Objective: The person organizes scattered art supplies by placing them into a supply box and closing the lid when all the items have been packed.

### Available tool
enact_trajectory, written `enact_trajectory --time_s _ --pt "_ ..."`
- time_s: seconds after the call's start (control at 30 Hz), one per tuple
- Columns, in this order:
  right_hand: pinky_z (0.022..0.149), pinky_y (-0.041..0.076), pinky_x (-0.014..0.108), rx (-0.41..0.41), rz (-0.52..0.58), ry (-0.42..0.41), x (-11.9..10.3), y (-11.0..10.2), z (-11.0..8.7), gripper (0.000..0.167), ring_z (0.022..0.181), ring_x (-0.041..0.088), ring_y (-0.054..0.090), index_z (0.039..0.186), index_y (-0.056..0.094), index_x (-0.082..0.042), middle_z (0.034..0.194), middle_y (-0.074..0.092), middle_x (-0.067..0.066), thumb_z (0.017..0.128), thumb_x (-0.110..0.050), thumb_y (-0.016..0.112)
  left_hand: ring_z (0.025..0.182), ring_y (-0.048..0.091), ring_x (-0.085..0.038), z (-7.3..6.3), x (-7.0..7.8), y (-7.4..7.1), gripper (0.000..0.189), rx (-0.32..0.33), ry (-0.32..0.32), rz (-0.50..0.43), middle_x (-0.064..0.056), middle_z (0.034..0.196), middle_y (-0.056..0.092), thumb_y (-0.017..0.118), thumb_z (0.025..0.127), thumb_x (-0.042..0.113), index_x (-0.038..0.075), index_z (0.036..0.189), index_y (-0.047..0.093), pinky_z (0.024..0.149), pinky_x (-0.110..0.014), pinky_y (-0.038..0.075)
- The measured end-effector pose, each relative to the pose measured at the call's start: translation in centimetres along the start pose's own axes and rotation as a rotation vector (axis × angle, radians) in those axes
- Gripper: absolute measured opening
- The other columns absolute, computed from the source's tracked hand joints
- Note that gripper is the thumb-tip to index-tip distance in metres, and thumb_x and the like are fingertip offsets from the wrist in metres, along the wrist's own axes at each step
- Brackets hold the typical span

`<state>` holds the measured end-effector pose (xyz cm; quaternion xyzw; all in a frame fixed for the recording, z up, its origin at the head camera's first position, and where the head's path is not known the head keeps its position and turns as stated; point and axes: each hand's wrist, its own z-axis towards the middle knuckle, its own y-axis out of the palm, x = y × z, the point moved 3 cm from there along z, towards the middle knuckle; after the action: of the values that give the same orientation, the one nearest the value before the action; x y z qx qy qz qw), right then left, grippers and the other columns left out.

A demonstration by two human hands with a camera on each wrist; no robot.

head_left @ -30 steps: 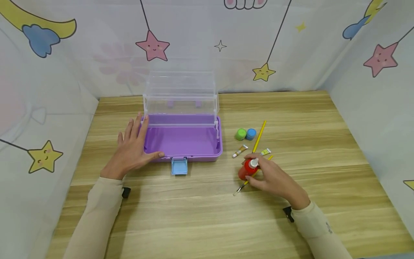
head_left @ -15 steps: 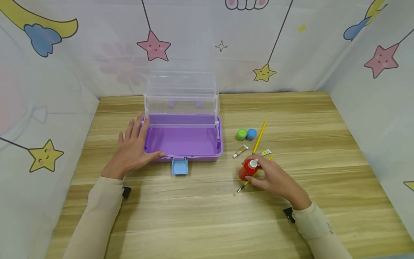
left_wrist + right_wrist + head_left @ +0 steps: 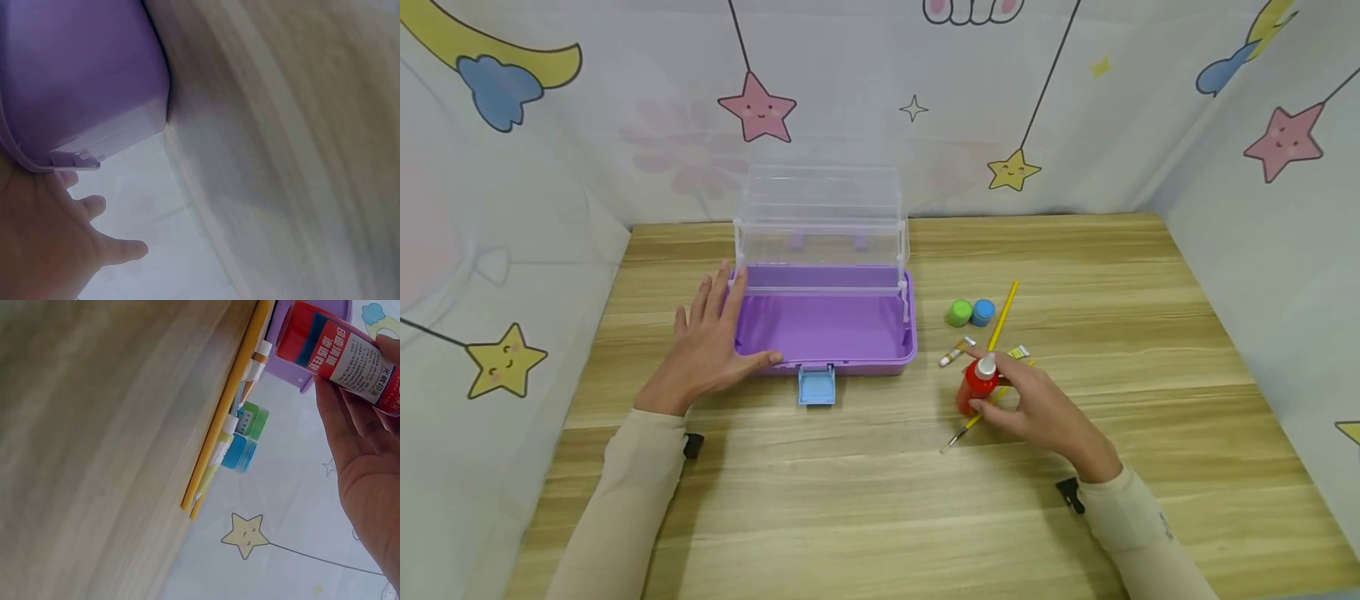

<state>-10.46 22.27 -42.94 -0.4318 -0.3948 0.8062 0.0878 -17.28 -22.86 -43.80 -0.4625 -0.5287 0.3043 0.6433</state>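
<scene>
My left hand [image 3: 703,354] rests with fingers spread on the left edge of a purple storage box [image 3: 908,350], thumb on its front rim. In the left wrist view the box's purple side [image 3: 87,75] fills the upper left, with the hand [image 3: 50,237] beneath its rim. My right hand [image 3: 1037,408] grips a red bottle [image 3: 976,390] with a white cap, thumb on one side and fingers on the other. The right wrist view has the labelled bottle [image 3: 340,353] raised off the table. A yellow-handled paintbrush [image 3: 958,435] lies partly hidden behind bottle and hand.
The box's clear lid [image 3: 820,196] stands raised behind it; a blue latch [image 3: 817,386] hangs at its front. Right of it lie a green jar [image 3: 959,312], a blue jar [image 3: 982,312], a brown paint tube [image 3: 957,352], a yellow tube [image 3: 1018,352] and another yellow-handled brush [image 3: 1003,315].
The red bottle has tipped more upright and risen slightly in my right hand. My left hand stays where it was on the box.
</scene>
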Motion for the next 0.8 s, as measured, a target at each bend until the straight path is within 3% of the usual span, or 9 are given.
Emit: enact_trajectory --time_s 0.1,0.3,0.5,0.8 --pt "0.088 0.062 0.032 0.019 0.014 0.036 -0.1 -0.3 0.2 0.062 0.099 0.016 0.071 0.14 0.058 0.001 0.114 0.073 0.003 0.085 0.0 0.086 0.16 -0.002 -0.05 0.1 0.0 0.0 0.128 0.001 0.002 0.001 -0.012 0.178 -0.01 0.074 0.086 0.067 0.024 0.171 -0.011 0.113 -0.087 0.006" --pt "0.089 0.062 0.032 0.062 0.059 0.095 -0.2 -0.9 0.4 0.055 0.103 0.022 0.071 0.129 0.056 0.003 0.118 0.07 0.011 0.082 0.006 0.086 0.16 -0.002 -0.05 0.1 0.1 -0.1 0.128 -0.013 -0.01 -0.002 -0.011 0.178 -0.012 0.075 0.086 0.066 0.024 0.171 -0.012 0.113 -0.087 0.005" --pt "0.092 0.056 0.017 0.112 0.075 0.066 -0.5 -1.6 1.0 0.055 0.106 0.021 0.069 0.126 0.057 0.005 0.117 0.07 0.012 0.08 0.011 0.086 0.16 -0.002 -0.05 0.0 0.1 -0.1 0.128 -0.016 -0.009 0.003 -0.011 0.178 -0.013 0.074 0.086 0.068 0.024 0.171 -0.012 0.113 -0.087 0.006" --pt "0.089 0.059 0.022 0.15 0.078 0.018 -0.3 -2.5 1.9 0.057 0.102 0.014 0.069 0.13 0.061 0.002 0.116 0.072 0.009 0.079 0.011 0.086 0.16 -0.003 -0.05 0.0 0.1 -0.1 0.128 -0.025 -0.015 -0.003 -0.01 0.177 -0.015 0.072 0.086 0.071 0.024 0.17 -0.013 0.113 -0.087 0.004"
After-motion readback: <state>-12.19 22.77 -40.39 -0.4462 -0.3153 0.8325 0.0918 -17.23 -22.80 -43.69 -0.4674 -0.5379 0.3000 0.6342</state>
